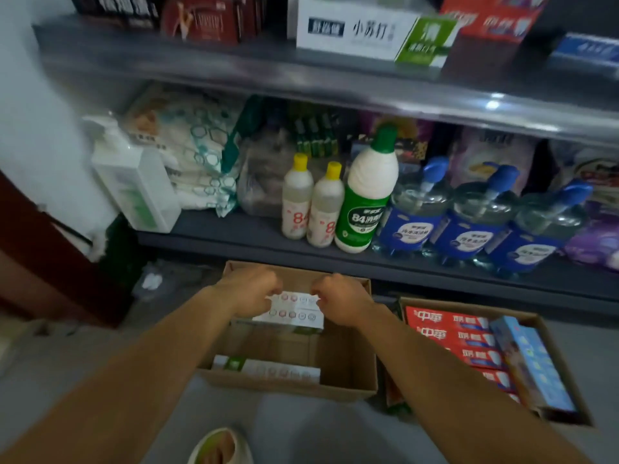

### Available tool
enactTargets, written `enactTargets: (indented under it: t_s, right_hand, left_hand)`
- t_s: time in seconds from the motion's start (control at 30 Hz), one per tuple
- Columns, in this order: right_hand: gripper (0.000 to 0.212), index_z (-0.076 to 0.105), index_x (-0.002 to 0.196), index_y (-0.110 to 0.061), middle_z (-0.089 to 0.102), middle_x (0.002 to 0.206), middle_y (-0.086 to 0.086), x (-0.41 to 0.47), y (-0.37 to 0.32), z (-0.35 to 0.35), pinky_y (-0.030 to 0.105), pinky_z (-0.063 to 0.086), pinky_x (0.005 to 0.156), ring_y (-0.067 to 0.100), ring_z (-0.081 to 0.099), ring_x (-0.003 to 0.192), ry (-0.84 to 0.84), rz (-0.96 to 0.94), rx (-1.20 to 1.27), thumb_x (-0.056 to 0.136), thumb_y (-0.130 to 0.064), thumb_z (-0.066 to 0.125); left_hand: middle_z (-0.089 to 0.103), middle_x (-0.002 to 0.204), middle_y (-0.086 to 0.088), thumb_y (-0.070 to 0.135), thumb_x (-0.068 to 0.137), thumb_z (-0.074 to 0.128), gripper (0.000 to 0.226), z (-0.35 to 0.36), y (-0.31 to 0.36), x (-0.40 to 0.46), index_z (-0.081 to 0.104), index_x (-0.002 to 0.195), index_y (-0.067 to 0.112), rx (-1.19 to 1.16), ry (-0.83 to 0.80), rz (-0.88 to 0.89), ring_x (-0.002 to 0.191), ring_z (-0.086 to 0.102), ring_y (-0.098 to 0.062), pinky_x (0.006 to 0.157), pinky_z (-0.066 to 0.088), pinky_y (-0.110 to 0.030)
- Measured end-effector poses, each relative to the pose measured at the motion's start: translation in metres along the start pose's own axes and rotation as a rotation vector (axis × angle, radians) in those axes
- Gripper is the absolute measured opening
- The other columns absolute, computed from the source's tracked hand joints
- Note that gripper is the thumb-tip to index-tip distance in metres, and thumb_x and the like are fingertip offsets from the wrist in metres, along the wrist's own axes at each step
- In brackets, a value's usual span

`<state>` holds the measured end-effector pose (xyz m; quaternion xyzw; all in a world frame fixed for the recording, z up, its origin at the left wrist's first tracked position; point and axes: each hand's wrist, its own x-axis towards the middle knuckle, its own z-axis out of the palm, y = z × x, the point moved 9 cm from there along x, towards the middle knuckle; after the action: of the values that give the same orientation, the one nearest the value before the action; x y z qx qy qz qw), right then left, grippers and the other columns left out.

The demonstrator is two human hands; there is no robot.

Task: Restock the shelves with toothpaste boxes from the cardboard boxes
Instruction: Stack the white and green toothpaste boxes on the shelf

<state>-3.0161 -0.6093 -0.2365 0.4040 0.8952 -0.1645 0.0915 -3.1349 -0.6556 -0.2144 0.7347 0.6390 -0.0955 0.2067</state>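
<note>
Fingers (268, 291) pinching toothpaste boxes' (294, 313) ends

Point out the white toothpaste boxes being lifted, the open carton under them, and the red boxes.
white toothpaste boxes (292, 317): head view, printed top face.
open carton (348, 358): head view, inner right wall.
red boxes (445, 333): head view, top faces.

Both hands (249, 289) (341, 298) curled, arms outstretched

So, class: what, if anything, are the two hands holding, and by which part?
Both hands, left and right, grip a stack of white toothpaste boxes by its two ends, above the open cardboard box.
</note>
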Motion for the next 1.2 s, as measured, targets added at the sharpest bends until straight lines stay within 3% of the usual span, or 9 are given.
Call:
enactTargets:
  t_s: [0.07, 0.2, 0.4, 0.57, 0.73, 0.87, 1.03, 1.2]
  right_hand:
    - [0.037, 0.058, 0.128, -0.022, 0.059, 0.130, 0.006, 0.012, 0.000, 0.028, 0.036, 0.046, 0.090, 0.026, 0.055, 0.117, -0.046, 0.002, 0.008, 0.092, -0.016, 0.052]
    - [0.039, 0.053, 0.133, -0.023, 0.055, 0.135, 0.005, 0.034, -0.002, 0.067, 0.038, 0.048, 0.094, 0.026, 0.055, 0.117, -0.072, 0.007, -0.002, 0.094, -0.020, 0.052]
    - [0.046, 0.049, 0.136, -0.017, 0.046, 0.142, 0.008, 0.058, -0.005, 0.108, 0.037, 0.044, 0.101, 0.025, 0.045, 0.128, -0.094, -0.007, -0.011, 0.091, -0.017, 0.057]
    - [0.059, 0.038, 0.142, -0.013, 0.035, 0.146, 0.009, 0.067, -0.003, 0.129, 0.039, 0.042, 0.102, 0.026, 0.033, 0.134, -0.083, 0.004, -0.042, 0.088, -0.016, 0.063]
    - [0.067, 0.033, 0.142, -0.011, 0.038, 0.142, 0.012, 0.069, -0.004, 0.138, 0.039, 0.044, 0.099, 0.028, 0.037, 0.129, -0.081, 0.021, -0.088, 0.085, -0.017, 0.067]
    - [0.060, 0.038, 0.140, -0.010, 0.036, 0.146, 0.015, 0.070, -0.008, 0.139, 0.041, 0.044, 0.100, 0.030, 0.037, 0.131, -0.087, -0.011, -0.151, 0.086, -0.017, 0.064]
    - [0.044, 0.047, 0.131, -0.009, 0.053, 0.131, 0.014, 0.070, -0.013, 0.133, 0.038, 0.048, 0.091, 0.029, 0.055, 0.115, -0.095, -0.025, -0.168, 0.090, -0.019, 0.061]
    - [0.049, 0.044, 0.133, -0.009, 0.055, 0.130, 0.012, 0.067, -0.005, 0.123, 0.038, 0.048, 0.087, 0.030, 0.058, 0.112, -0.076, -0.019, -0.167, 0.090, -0.026, 0.059]
  left_hand:
    - [0.062, 0.124, -0.001, 0.015, 0.088, 0.059, 0.035, 0.027, -0.007, 0.011, 0.062, 0.123, 0.021, -0.030, -0.035, -0.014, 0.110, 0.058, -0.021, 0.091, 0.050, -0.037]
    - [0.055, 0.134, -0.003, 0.016, 0.092, 0.057, 0.037, 0.066, -0.018, 0.027, 0.059, 0.129, 0.023, -0.131, -0.014, -0.055, 0.119, 0.055, -0.022, 0.099, 0.047, -0.032]
    - [0.064, 0.112, -0.004, 0.015, 0.088, 0.055, 0.022, 0.119, -0.032, 0.039, 0.067, 0.105, 0.022, -0.202, -0.081, -0.053, 0.099, 0.060, -0.021, 0.079, 0.047, -0.027]
    - [0.064, 0.096, 0.003, 0.014, 0.086, 0.060, 0.014, 0.148, -0.041, 0.041, 0.067, 0.096, 0.021, -0.203, -0.160, -0.035, 0.089, 0.059, -0.016, 0.073, 0.043, -0.025]
    - [0.066, 0.100, 0.001, 0.015, 0.086, 0.062, 0.015, 0.154, -0.041, 0.045, 0.068, 0.099, 0.019, -0.217, -0.188, -0.017, 0.091, 0.060, -0.015, 0.075, 0.045, -0.024]
    - [0.066, 0.104, 0.002, 0.014, 0.085, 0.063, 0.021, 0.157, -0.036, 0.046, 0.068, 0.105, 0.018, -0.235, -0.200, -0.007, 0.094, 0.061, -0.016, 0.083, 0.051, -0.029]
    - [0.066, 0.092, 0.002, 0.016, 0.080, 0.069, 0.011, 0.174, -0.034, 0.044, 0.066, 0.090, 0.021, -0.228, -0.256, 0.013, 0.086, 0.062, -0.016, 0.078, 0.054, -0.032]
    - [0.063, 0.108, 0.000, 0.032, 0.079, 0.075, 0.033, 0.186, -0.027, 0.042, 0.064, 0.108, 0.019, -0.176, -0.334, 0.051, 0.098, 0.059, -0.017, 0.085, 0.051, -0.034]
